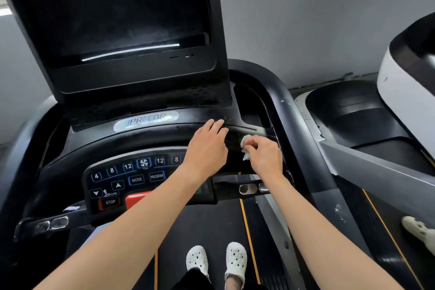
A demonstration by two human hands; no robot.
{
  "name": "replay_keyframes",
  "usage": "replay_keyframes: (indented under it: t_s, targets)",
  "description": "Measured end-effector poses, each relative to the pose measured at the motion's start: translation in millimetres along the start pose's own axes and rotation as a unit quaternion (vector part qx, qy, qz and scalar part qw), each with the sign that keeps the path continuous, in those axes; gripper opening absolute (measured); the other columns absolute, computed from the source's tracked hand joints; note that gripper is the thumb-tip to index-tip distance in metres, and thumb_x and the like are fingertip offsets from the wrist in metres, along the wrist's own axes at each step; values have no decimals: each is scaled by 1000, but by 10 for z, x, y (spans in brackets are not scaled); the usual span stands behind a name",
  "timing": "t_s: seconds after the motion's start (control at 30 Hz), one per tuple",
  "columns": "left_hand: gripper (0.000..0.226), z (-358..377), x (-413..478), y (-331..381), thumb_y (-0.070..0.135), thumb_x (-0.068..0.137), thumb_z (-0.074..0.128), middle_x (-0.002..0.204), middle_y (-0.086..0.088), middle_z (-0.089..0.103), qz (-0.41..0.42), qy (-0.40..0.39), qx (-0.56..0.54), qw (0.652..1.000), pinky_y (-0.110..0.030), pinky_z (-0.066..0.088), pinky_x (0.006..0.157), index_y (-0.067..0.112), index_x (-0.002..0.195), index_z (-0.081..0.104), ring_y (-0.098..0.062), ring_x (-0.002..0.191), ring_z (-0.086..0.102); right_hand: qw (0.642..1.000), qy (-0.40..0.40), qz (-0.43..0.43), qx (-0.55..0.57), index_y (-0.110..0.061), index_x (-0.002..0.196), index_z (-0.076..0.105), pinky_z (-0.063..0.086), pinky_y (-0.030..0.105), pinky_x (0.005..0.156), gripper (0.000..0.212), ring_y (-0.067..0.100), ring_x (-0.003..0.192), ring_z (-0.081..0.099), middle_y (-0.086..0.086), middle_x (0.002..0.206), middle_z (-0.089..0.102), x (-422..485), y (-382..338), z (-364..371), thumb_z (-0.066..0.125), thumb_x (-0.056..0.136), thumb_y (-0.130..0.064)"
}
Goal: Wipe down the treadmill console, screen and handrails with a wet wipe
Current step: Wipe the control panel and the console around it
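Note:
The black treadmill console [77, 148] fills the lower middle, with a button panel and a red stop button. A large dark screen [113, 14] stands above it, smeared and reflecting a light strip. My right hand [266, 158] pinches a crumpled white wet wipe [246, 146] against the console's right side, just below the cup-holder recess. My left hand [207, 146] lies flat with straight fingers on the console beside it, fingertips at the upper ridge. Curved black handrails [282, 110] run down both sides.
A second treadmill [353, 110] with a white-trimmed console [400, 87] stands close on the right. A grey wall is behind. My two feet in white clogs [216, 261] stand on the belt, and another white clog [419, 231] shows on the neighbouring belt.

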State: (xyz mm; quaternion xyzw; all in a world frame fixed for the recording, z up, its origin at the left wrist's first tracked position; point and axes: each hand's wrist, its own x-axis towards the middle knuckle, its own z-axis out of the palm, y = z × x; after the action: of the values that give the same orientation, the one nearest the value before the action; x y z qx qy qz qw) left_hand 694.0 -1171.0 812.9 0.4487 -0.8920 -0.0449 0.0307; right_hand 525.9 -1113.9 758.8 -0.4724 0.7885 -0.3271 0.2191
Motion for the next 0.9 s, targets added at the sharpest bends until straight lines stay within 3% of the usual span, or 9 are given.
replay_keyframes:
  t_s: [0.17,0.27,0.37,0.47,0.67,0.9]
  targets:
    - [59,65,87,89,26,100,50,167,-6,29,10,-16,21,1000,-39,25,125,15,157,39,-27,155,21,998,47,32,31,-22,84,69,41,22,69,14,11,81,61,-6,83,63,169,52,-163,63,95,-17]
    - [59,112,113,118,27,98,52,163,-6,36,6,-21,45,999,-41,28,123,15,155,42,-28,152,27,998,24,47,37,-20,79,67,43,12,64,20,1,72,62,-10,84,67,19,138,-130,60,93,-7]
    - [55,119,129,159,23,91,57,154,-5,48,-7,-4,50,999,-41,36,117,14,145,54,-28,145,39,997,-14,53,48,-23,74,63,48,13,62,31,2,64,66,-11,88,70,-110,231,-59,55,90,1]
    - [53,135,153,177,20,87,61,146,-3,55,-9,13,46,999,-41,41,112,15,139,59,-26,137,46,998,-8,58,37,-24,71,61,43,9,60,32,0,66,63,-10,79,68,-71,214,-57,53,90,1]
    - [51,148,158,179,20,84,63,137,-3,59,0,25,68,997,-41,45,106,15,135,59,-26,129,51,999,24,-1,34,-17,78,63,36,8,63,22,2,73,53,-6,82,55,174,86,-152,55,96,-8]
    - [40,142,211,210,26,88,65,125,-3,61,-10,43,78,996,-38,50,93,14,126,62,-24,112,57,999,50,-1,13,-18,81,59,40,18,60,23,10,75,54,-3,84,55,89,131,-101,48,98,-6]
